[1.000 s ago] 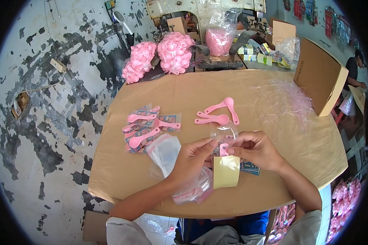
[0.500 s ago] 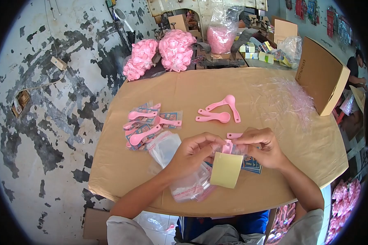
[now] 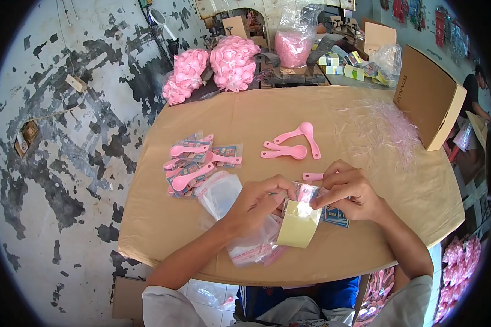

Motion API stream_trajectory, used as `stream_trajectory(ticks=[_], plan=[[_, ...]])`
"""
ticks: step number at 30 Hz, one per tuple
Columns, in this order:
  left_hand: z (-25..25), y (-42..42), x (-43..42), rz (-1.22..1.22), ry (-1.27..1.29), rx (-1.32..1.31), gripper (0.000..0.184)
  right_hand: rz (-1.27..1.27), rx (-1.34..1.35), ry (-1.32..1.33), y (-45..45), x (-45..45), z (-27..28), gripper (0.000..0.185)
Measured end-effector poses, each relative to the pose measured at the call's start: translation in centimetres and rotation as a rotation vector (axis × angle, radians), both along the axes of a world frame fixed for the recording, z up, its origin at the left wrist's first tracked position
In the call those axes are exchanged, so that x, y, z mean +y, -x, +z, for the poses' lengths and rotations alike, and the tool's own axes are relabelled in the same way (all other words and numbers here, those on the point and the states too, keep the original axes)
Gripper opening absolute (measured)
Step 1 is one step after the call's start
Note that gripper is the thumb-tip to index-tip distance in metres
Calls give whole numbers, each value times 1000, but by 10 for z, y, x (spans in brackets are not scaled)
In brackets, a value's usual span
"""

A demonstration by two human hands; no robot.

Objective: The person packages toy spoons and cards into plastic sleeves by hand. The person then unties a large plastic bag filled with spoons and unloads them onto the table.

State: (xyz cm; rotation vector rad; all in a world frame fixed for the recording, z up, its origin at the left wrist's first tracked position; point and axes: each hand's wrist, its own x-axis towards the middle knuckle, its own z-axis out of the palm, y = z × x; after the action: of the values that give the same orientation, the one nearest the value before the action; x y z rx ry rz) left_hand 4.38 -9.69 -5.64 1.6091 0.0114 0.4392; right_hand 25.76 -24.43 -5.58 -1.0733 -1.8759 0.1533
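Between both hands is a clear plastic bag (image 3: 299,222) with a yellowish card and something pink inside. My left hand (image 3: 256,205) pinches its upper left edge, and my right hand (image 3: 353,192) pinches the upper right. One pink spoon (image 3: 312,176) lies partly behind my right fingers. Blue printed cards (image 3: 335,217) show beneath that hand. Loose pink spoons (image 3: 292,151) lie beyond the hands. Empty clear bags (image 3: 221,195) rest beside my left hand, more of them under its wrist. Further left is a pile of bagged spoons with cards (image 3: 193,166).
Brown paper covers the table (image 3: 245,117). Pink plastic strands (image 3: 395,128) and an upright cardboard box (image 3: 428,98) are at the right. Bundles of pink spoons (image 3: 233,62) and a bag of pink pieces (image 3: 293,49) stand at the back. Another person (image 3: 474,95) is at far right.
The bag's top has gone from standing up to folded down between my fingers, and its card now tilts. My right hand has shifted slightly upward; a spoon behind it has come into view.
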Motion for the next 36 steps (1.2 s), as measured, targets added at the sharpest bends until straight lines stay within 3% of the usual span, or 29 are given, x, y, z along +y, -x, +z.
stream_trajectory(ticks=[3, 6, 8, 11, 13, 15, 17, 20, 23, 24, 27, 36], plan=[[5, 1, -6, 7, -60, 33, 20, -22, -46, 21, 1, -3, 7, 41], [6, 2, 6, 56, 58, 106, 36, -76, -73, 4, 4, 1, 12, 38], [19, 8, 19, 188, 33, -43, 43, -173, -73, 5, 9, 5, 17, 32], [41, 26, 44, 453, -74, -253, 44, -289, 145, 262, 36, 17, 16, 13], [56, 41, 65, 620, -427, -334, 38, -288, -96, 405, 62, 25, 31, 19], [64, 56, 90, 731, -1039, -347, 29, -309, -305, 437, 82, 33, 29, 32], [65, 70, 99, 601, -1031, -208, 22, -353, -481, 355, 95, 44, 5, 42], [60, 79, 95, 208, -787, 54, 17, -318, -397, 368, 99, 54, 2, 39], [57, 68, 79, -193, -616, 377, 16, -235, -129, 710, 91, 55, 14, 37], [54, 62, 72, -318, -586, 491, 15, -195, -76, 708, 86, 55, 10, 35], [32, 46, 68, -455, -586, 532, 17, -113, 61, 721, 77, 59, -1, 30], [37, 45, 62, -453, -602, 613, 19, -156, 245, 739, 71, 56, 9, 23]])
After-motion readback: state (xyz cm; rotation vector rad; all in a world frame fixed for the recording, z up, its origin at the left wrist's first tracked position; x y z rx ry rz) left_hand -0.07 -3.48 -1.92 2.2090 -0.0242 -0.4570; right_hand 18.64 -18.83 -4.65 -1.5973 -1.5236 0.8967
